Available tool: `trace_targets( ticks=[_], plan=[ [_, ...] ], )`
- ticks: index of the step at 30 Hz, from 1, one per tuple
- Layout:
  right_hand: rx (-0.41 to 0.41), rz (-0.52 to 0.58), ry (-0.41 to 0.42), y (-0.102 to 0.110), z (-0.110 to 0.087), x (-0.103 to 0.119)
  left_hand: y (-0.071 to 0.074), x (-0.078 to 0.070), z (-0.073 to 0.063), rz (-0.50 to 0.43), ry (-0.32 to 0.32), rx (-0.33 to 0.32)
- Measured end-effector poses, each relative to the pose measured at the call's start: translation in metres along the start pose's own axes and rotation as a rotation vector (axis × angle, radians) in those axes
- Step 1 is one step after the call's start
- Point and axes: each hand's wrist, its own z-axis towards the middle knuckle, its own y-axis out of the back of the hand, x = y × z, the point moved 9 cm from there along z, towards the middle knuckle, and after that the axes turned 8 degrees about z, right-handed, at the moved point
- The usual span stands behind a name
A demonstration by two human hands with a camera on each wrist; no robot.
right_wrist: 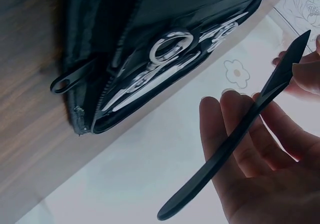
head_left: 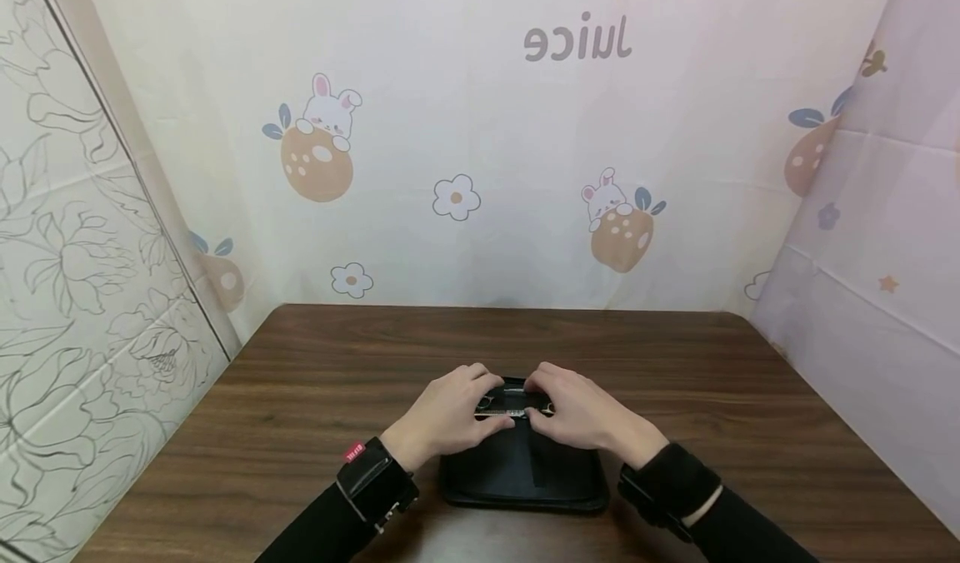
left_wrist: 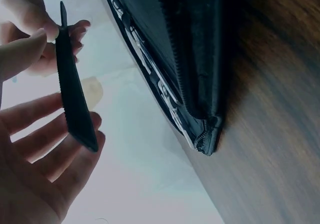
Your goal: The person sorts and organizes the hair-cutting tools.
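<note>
Both hands are together over the far end of a black zip case [head_left: 517, 471]. A slim black comb [left_wrist: 74, 99] with fine teeth along one edge runs crosswise between them. My left hand [head_left: 450, 409] pinches the toothed end, thumb in front and fingers behind. My right hand [head_left: 581, 409] holds the other end, where the comb [right_wrist: 220, 156] narrows to a rounded tip. Below the comb, the case's zip gapes, showing scissors [right_wrist: 172, 46] with a ring handle and other metal tools. The hands cover part of the comb in the head view.
The case lies on a dark wooden table [head_left: 337, 355]. Behind the table hangs a pale printed curtain [head_left: 465, 130], with more patterned cloth at both sides. A zip pull [right_wrist: 70, 79] sticks out from the case's side.
</note>
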Motion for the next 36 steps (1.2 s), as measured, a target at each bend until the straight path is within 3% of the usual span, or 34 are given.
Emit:
trace_targets(
  ticks=[12,18,24,36],
  plan=[
    [0.015,0.025,0.083,-0.003,-0.005,0.017,-0.013,-0.013,-0.002,0.201,-0.065,0.114],
    [0.036,0.025,0.106,-0.008,-0.009,0.021,-0.019,-0.012,-0.002,0.146,-0.054,0.177],
    [0.036,0.01,0.116,-0.01,-0.012,0.021,-0.02,-0.011,-0.004,0.13,-0.053,0.187],
    [0.067,-0.079,0.057,-0.01,-0.023,0.001,-0.027,-0.002,-0.011,0.09,0.01,0.223]
  ],
)
